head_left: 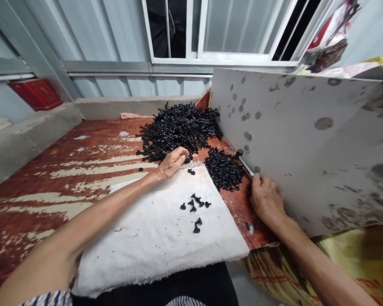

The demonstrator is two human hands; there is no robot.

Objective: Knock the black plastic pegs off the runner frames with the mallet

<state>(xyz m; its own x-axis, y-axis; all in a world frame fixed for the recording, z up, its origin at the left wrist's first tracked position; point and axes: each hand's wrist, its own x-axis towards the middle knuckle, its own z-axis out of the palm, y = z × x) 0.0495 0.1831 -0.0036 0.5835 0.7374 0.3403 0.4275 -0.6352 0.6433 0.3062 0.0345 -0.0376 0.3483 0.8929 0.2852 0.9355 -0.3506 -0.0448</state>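
Note:
My left hand (174, 162) is at the near edge of a big heap of small black parts (181, 127), above the far edge of a white cloth (153, 229). Its fingers are curled together, and what they hold, if anything, is hidden. My right hand (266, 196) is closed around a thin silvery rod (246, 166) with a black end, beside the grey board. Between the hands lies a smaller pile of black mushroom-shaped pieces (224, 170). Several loose black pieces (196, 225) of a similar shape are scattered on the cloth.
A spotted grey board (303, 148) stands upright along the right side of the worn red-brown table (25, 199). Behind the table run a concrete ledge (108, 107) and a sliding window (236, 29). Yellow sacking (357, 259) lies below at the right. A red box (35, 93) sits far left.

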